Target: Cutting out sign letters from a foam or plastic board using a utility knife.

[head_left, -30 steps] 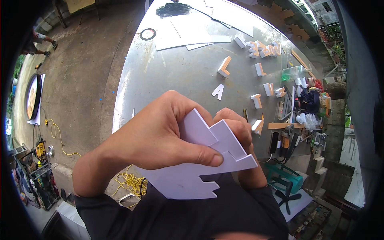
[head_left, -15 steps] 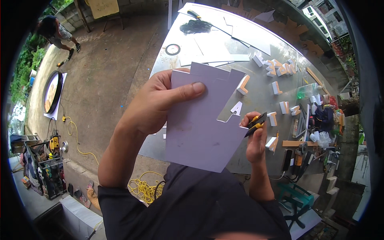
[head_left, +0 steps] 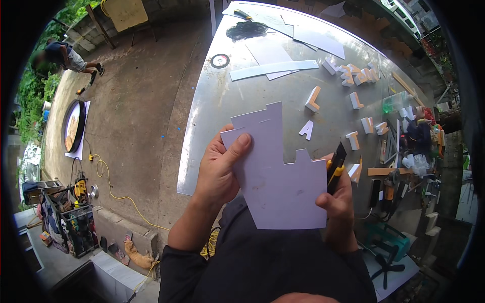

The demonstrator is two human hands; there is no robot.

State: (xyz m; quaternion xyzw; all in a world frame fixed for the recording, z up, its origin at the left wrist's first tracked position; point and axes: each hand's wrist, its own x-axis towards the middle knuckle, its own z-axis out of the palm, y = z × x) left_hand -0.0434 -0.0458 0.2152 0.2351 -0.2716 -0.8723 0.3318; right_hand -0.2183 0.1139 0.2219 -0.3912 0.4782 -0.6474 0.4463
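Note:
My left hand (head_left: 221,164) grips a white flat board (head_left: 283,187) by its left edge, thumb on top and fingers behind. Notches step along the board's upper edge, and smudges mark its face. In my right hand (head_left: 337,199) is a black-and-yellow utility knife (head_left: 335,171), pointing up beside the board's right edge; my right thumb lies at that edge. Beyond the board, a flat white cut-out letter (head_left: 306,130) lies on the metal table (head_left: 222,101). Near it stands a thick letter block (head_left: 312,99) with white and orange-brown sides.
More letter blocks (head_left: 356,100) stand on the table's right half. White strips (head_left: 273,69), a tape roll (head_left: 220,61) and a dark tangled clump (head_left: 246,30) lie farther back. Tools and bags crowd the right end. A yellow cord (head_left: 121,193) crosses the floor; another person (head_left: 70,55) bends over at far left.
The board has come down and turned, with its right edge now at my right hand. My left hand has lowered. The cut-out letter now shows apart from the board. The other person bends lower.

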